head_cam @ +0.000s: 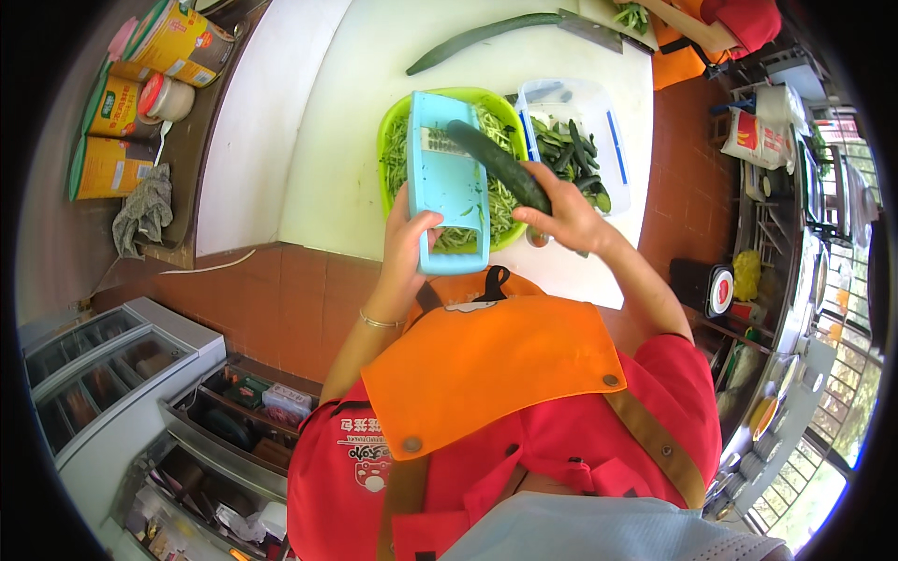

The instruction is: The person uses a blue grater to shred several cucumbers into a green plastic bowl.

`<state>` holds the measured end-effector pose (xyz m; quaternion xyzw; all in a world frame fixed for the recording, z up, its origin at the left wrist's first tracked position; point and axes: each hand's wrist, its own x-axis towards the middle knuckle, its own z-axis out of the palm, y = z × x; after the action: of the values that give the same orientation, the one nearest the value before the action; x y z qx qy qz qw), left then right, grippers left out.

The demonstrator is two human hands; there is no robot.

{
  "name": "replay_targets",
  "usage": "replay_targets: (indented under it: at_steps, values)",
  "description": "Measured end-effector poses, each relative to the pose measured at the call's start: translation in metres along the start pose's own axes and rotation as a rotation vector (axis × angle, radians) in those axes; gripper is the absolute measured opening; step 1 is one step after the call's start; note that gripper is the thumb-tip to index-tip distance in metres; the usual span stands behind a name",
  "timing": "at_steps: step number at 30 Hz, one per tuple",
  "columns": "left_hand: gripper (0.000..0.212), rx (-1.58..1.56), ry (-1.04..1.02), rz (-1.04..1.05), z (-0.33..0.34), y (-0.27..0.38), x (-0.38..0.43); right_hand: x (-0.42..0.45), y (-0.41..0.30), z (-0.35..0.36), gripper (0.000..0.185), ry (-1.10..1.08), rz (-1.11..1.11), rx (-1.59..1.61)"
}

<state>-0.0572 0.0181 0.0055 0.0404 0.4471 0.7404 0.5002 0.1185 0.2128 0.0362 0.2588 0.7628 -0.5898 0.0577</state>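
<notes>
My left hand (409, 228) grips the lower handle end of a light blue plastic grater (452, 189). The grater lies tilted over a lime-green basin (518, 119) of shredded cucumber (396, 151). In my right hand (568, 214) is a dark green cucumber (494, 161), its far end against the grater's metal shredding plate (440, 142). To the right of the basin stands a clear plastic box (609, 105) with dark green cucumber pieces (572, 151) in it. Another long cucumber (477, 41) rests farther up the white board, its right end at a cleaver blade (593, 31).
At the top right, another person's forearm (691, 24) reaches to cut green vegetables (631, 17). A side counter at left bears yellow cans (112, 168), a red-lidded jar (167, 98) and a grey cloth (144, 210). The cutting board's edge (337, 251) faces a tiled floor (295, 301).
</notes>
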Motion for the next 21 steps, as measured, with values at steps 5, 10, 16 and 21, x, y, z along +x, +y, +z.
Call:
replay_targets:
  at_steps: [5, 10, 16, 21]
  values:
    - [0.066, 0.037, -0.014, 0.025, -0.013, -0.008, -0.008, -0.022, 0.007, 0.028, 0.066, 0.213, -0.423, -0.577]
    - [0.066, 0.019, -0.051, 0.047, -0.016, 0.002, -0.012, -0.043, 0.0, 0.033, 0.065, 0.19, -0.546, -0.719]
    - [0.063, 0.04, -0.062, 0.071, -0.016, 0.003, -0.016, -0.039, 0.003, 0.033, 0.055, 0.324, -0.558, -0.665]
    - [0.064, 0.003, -0.052, 0.077, -0.018, 0.0, -0.022, -0.042, -0.035, -0.024, 0.048, 0.675, -0.698, -0.865]
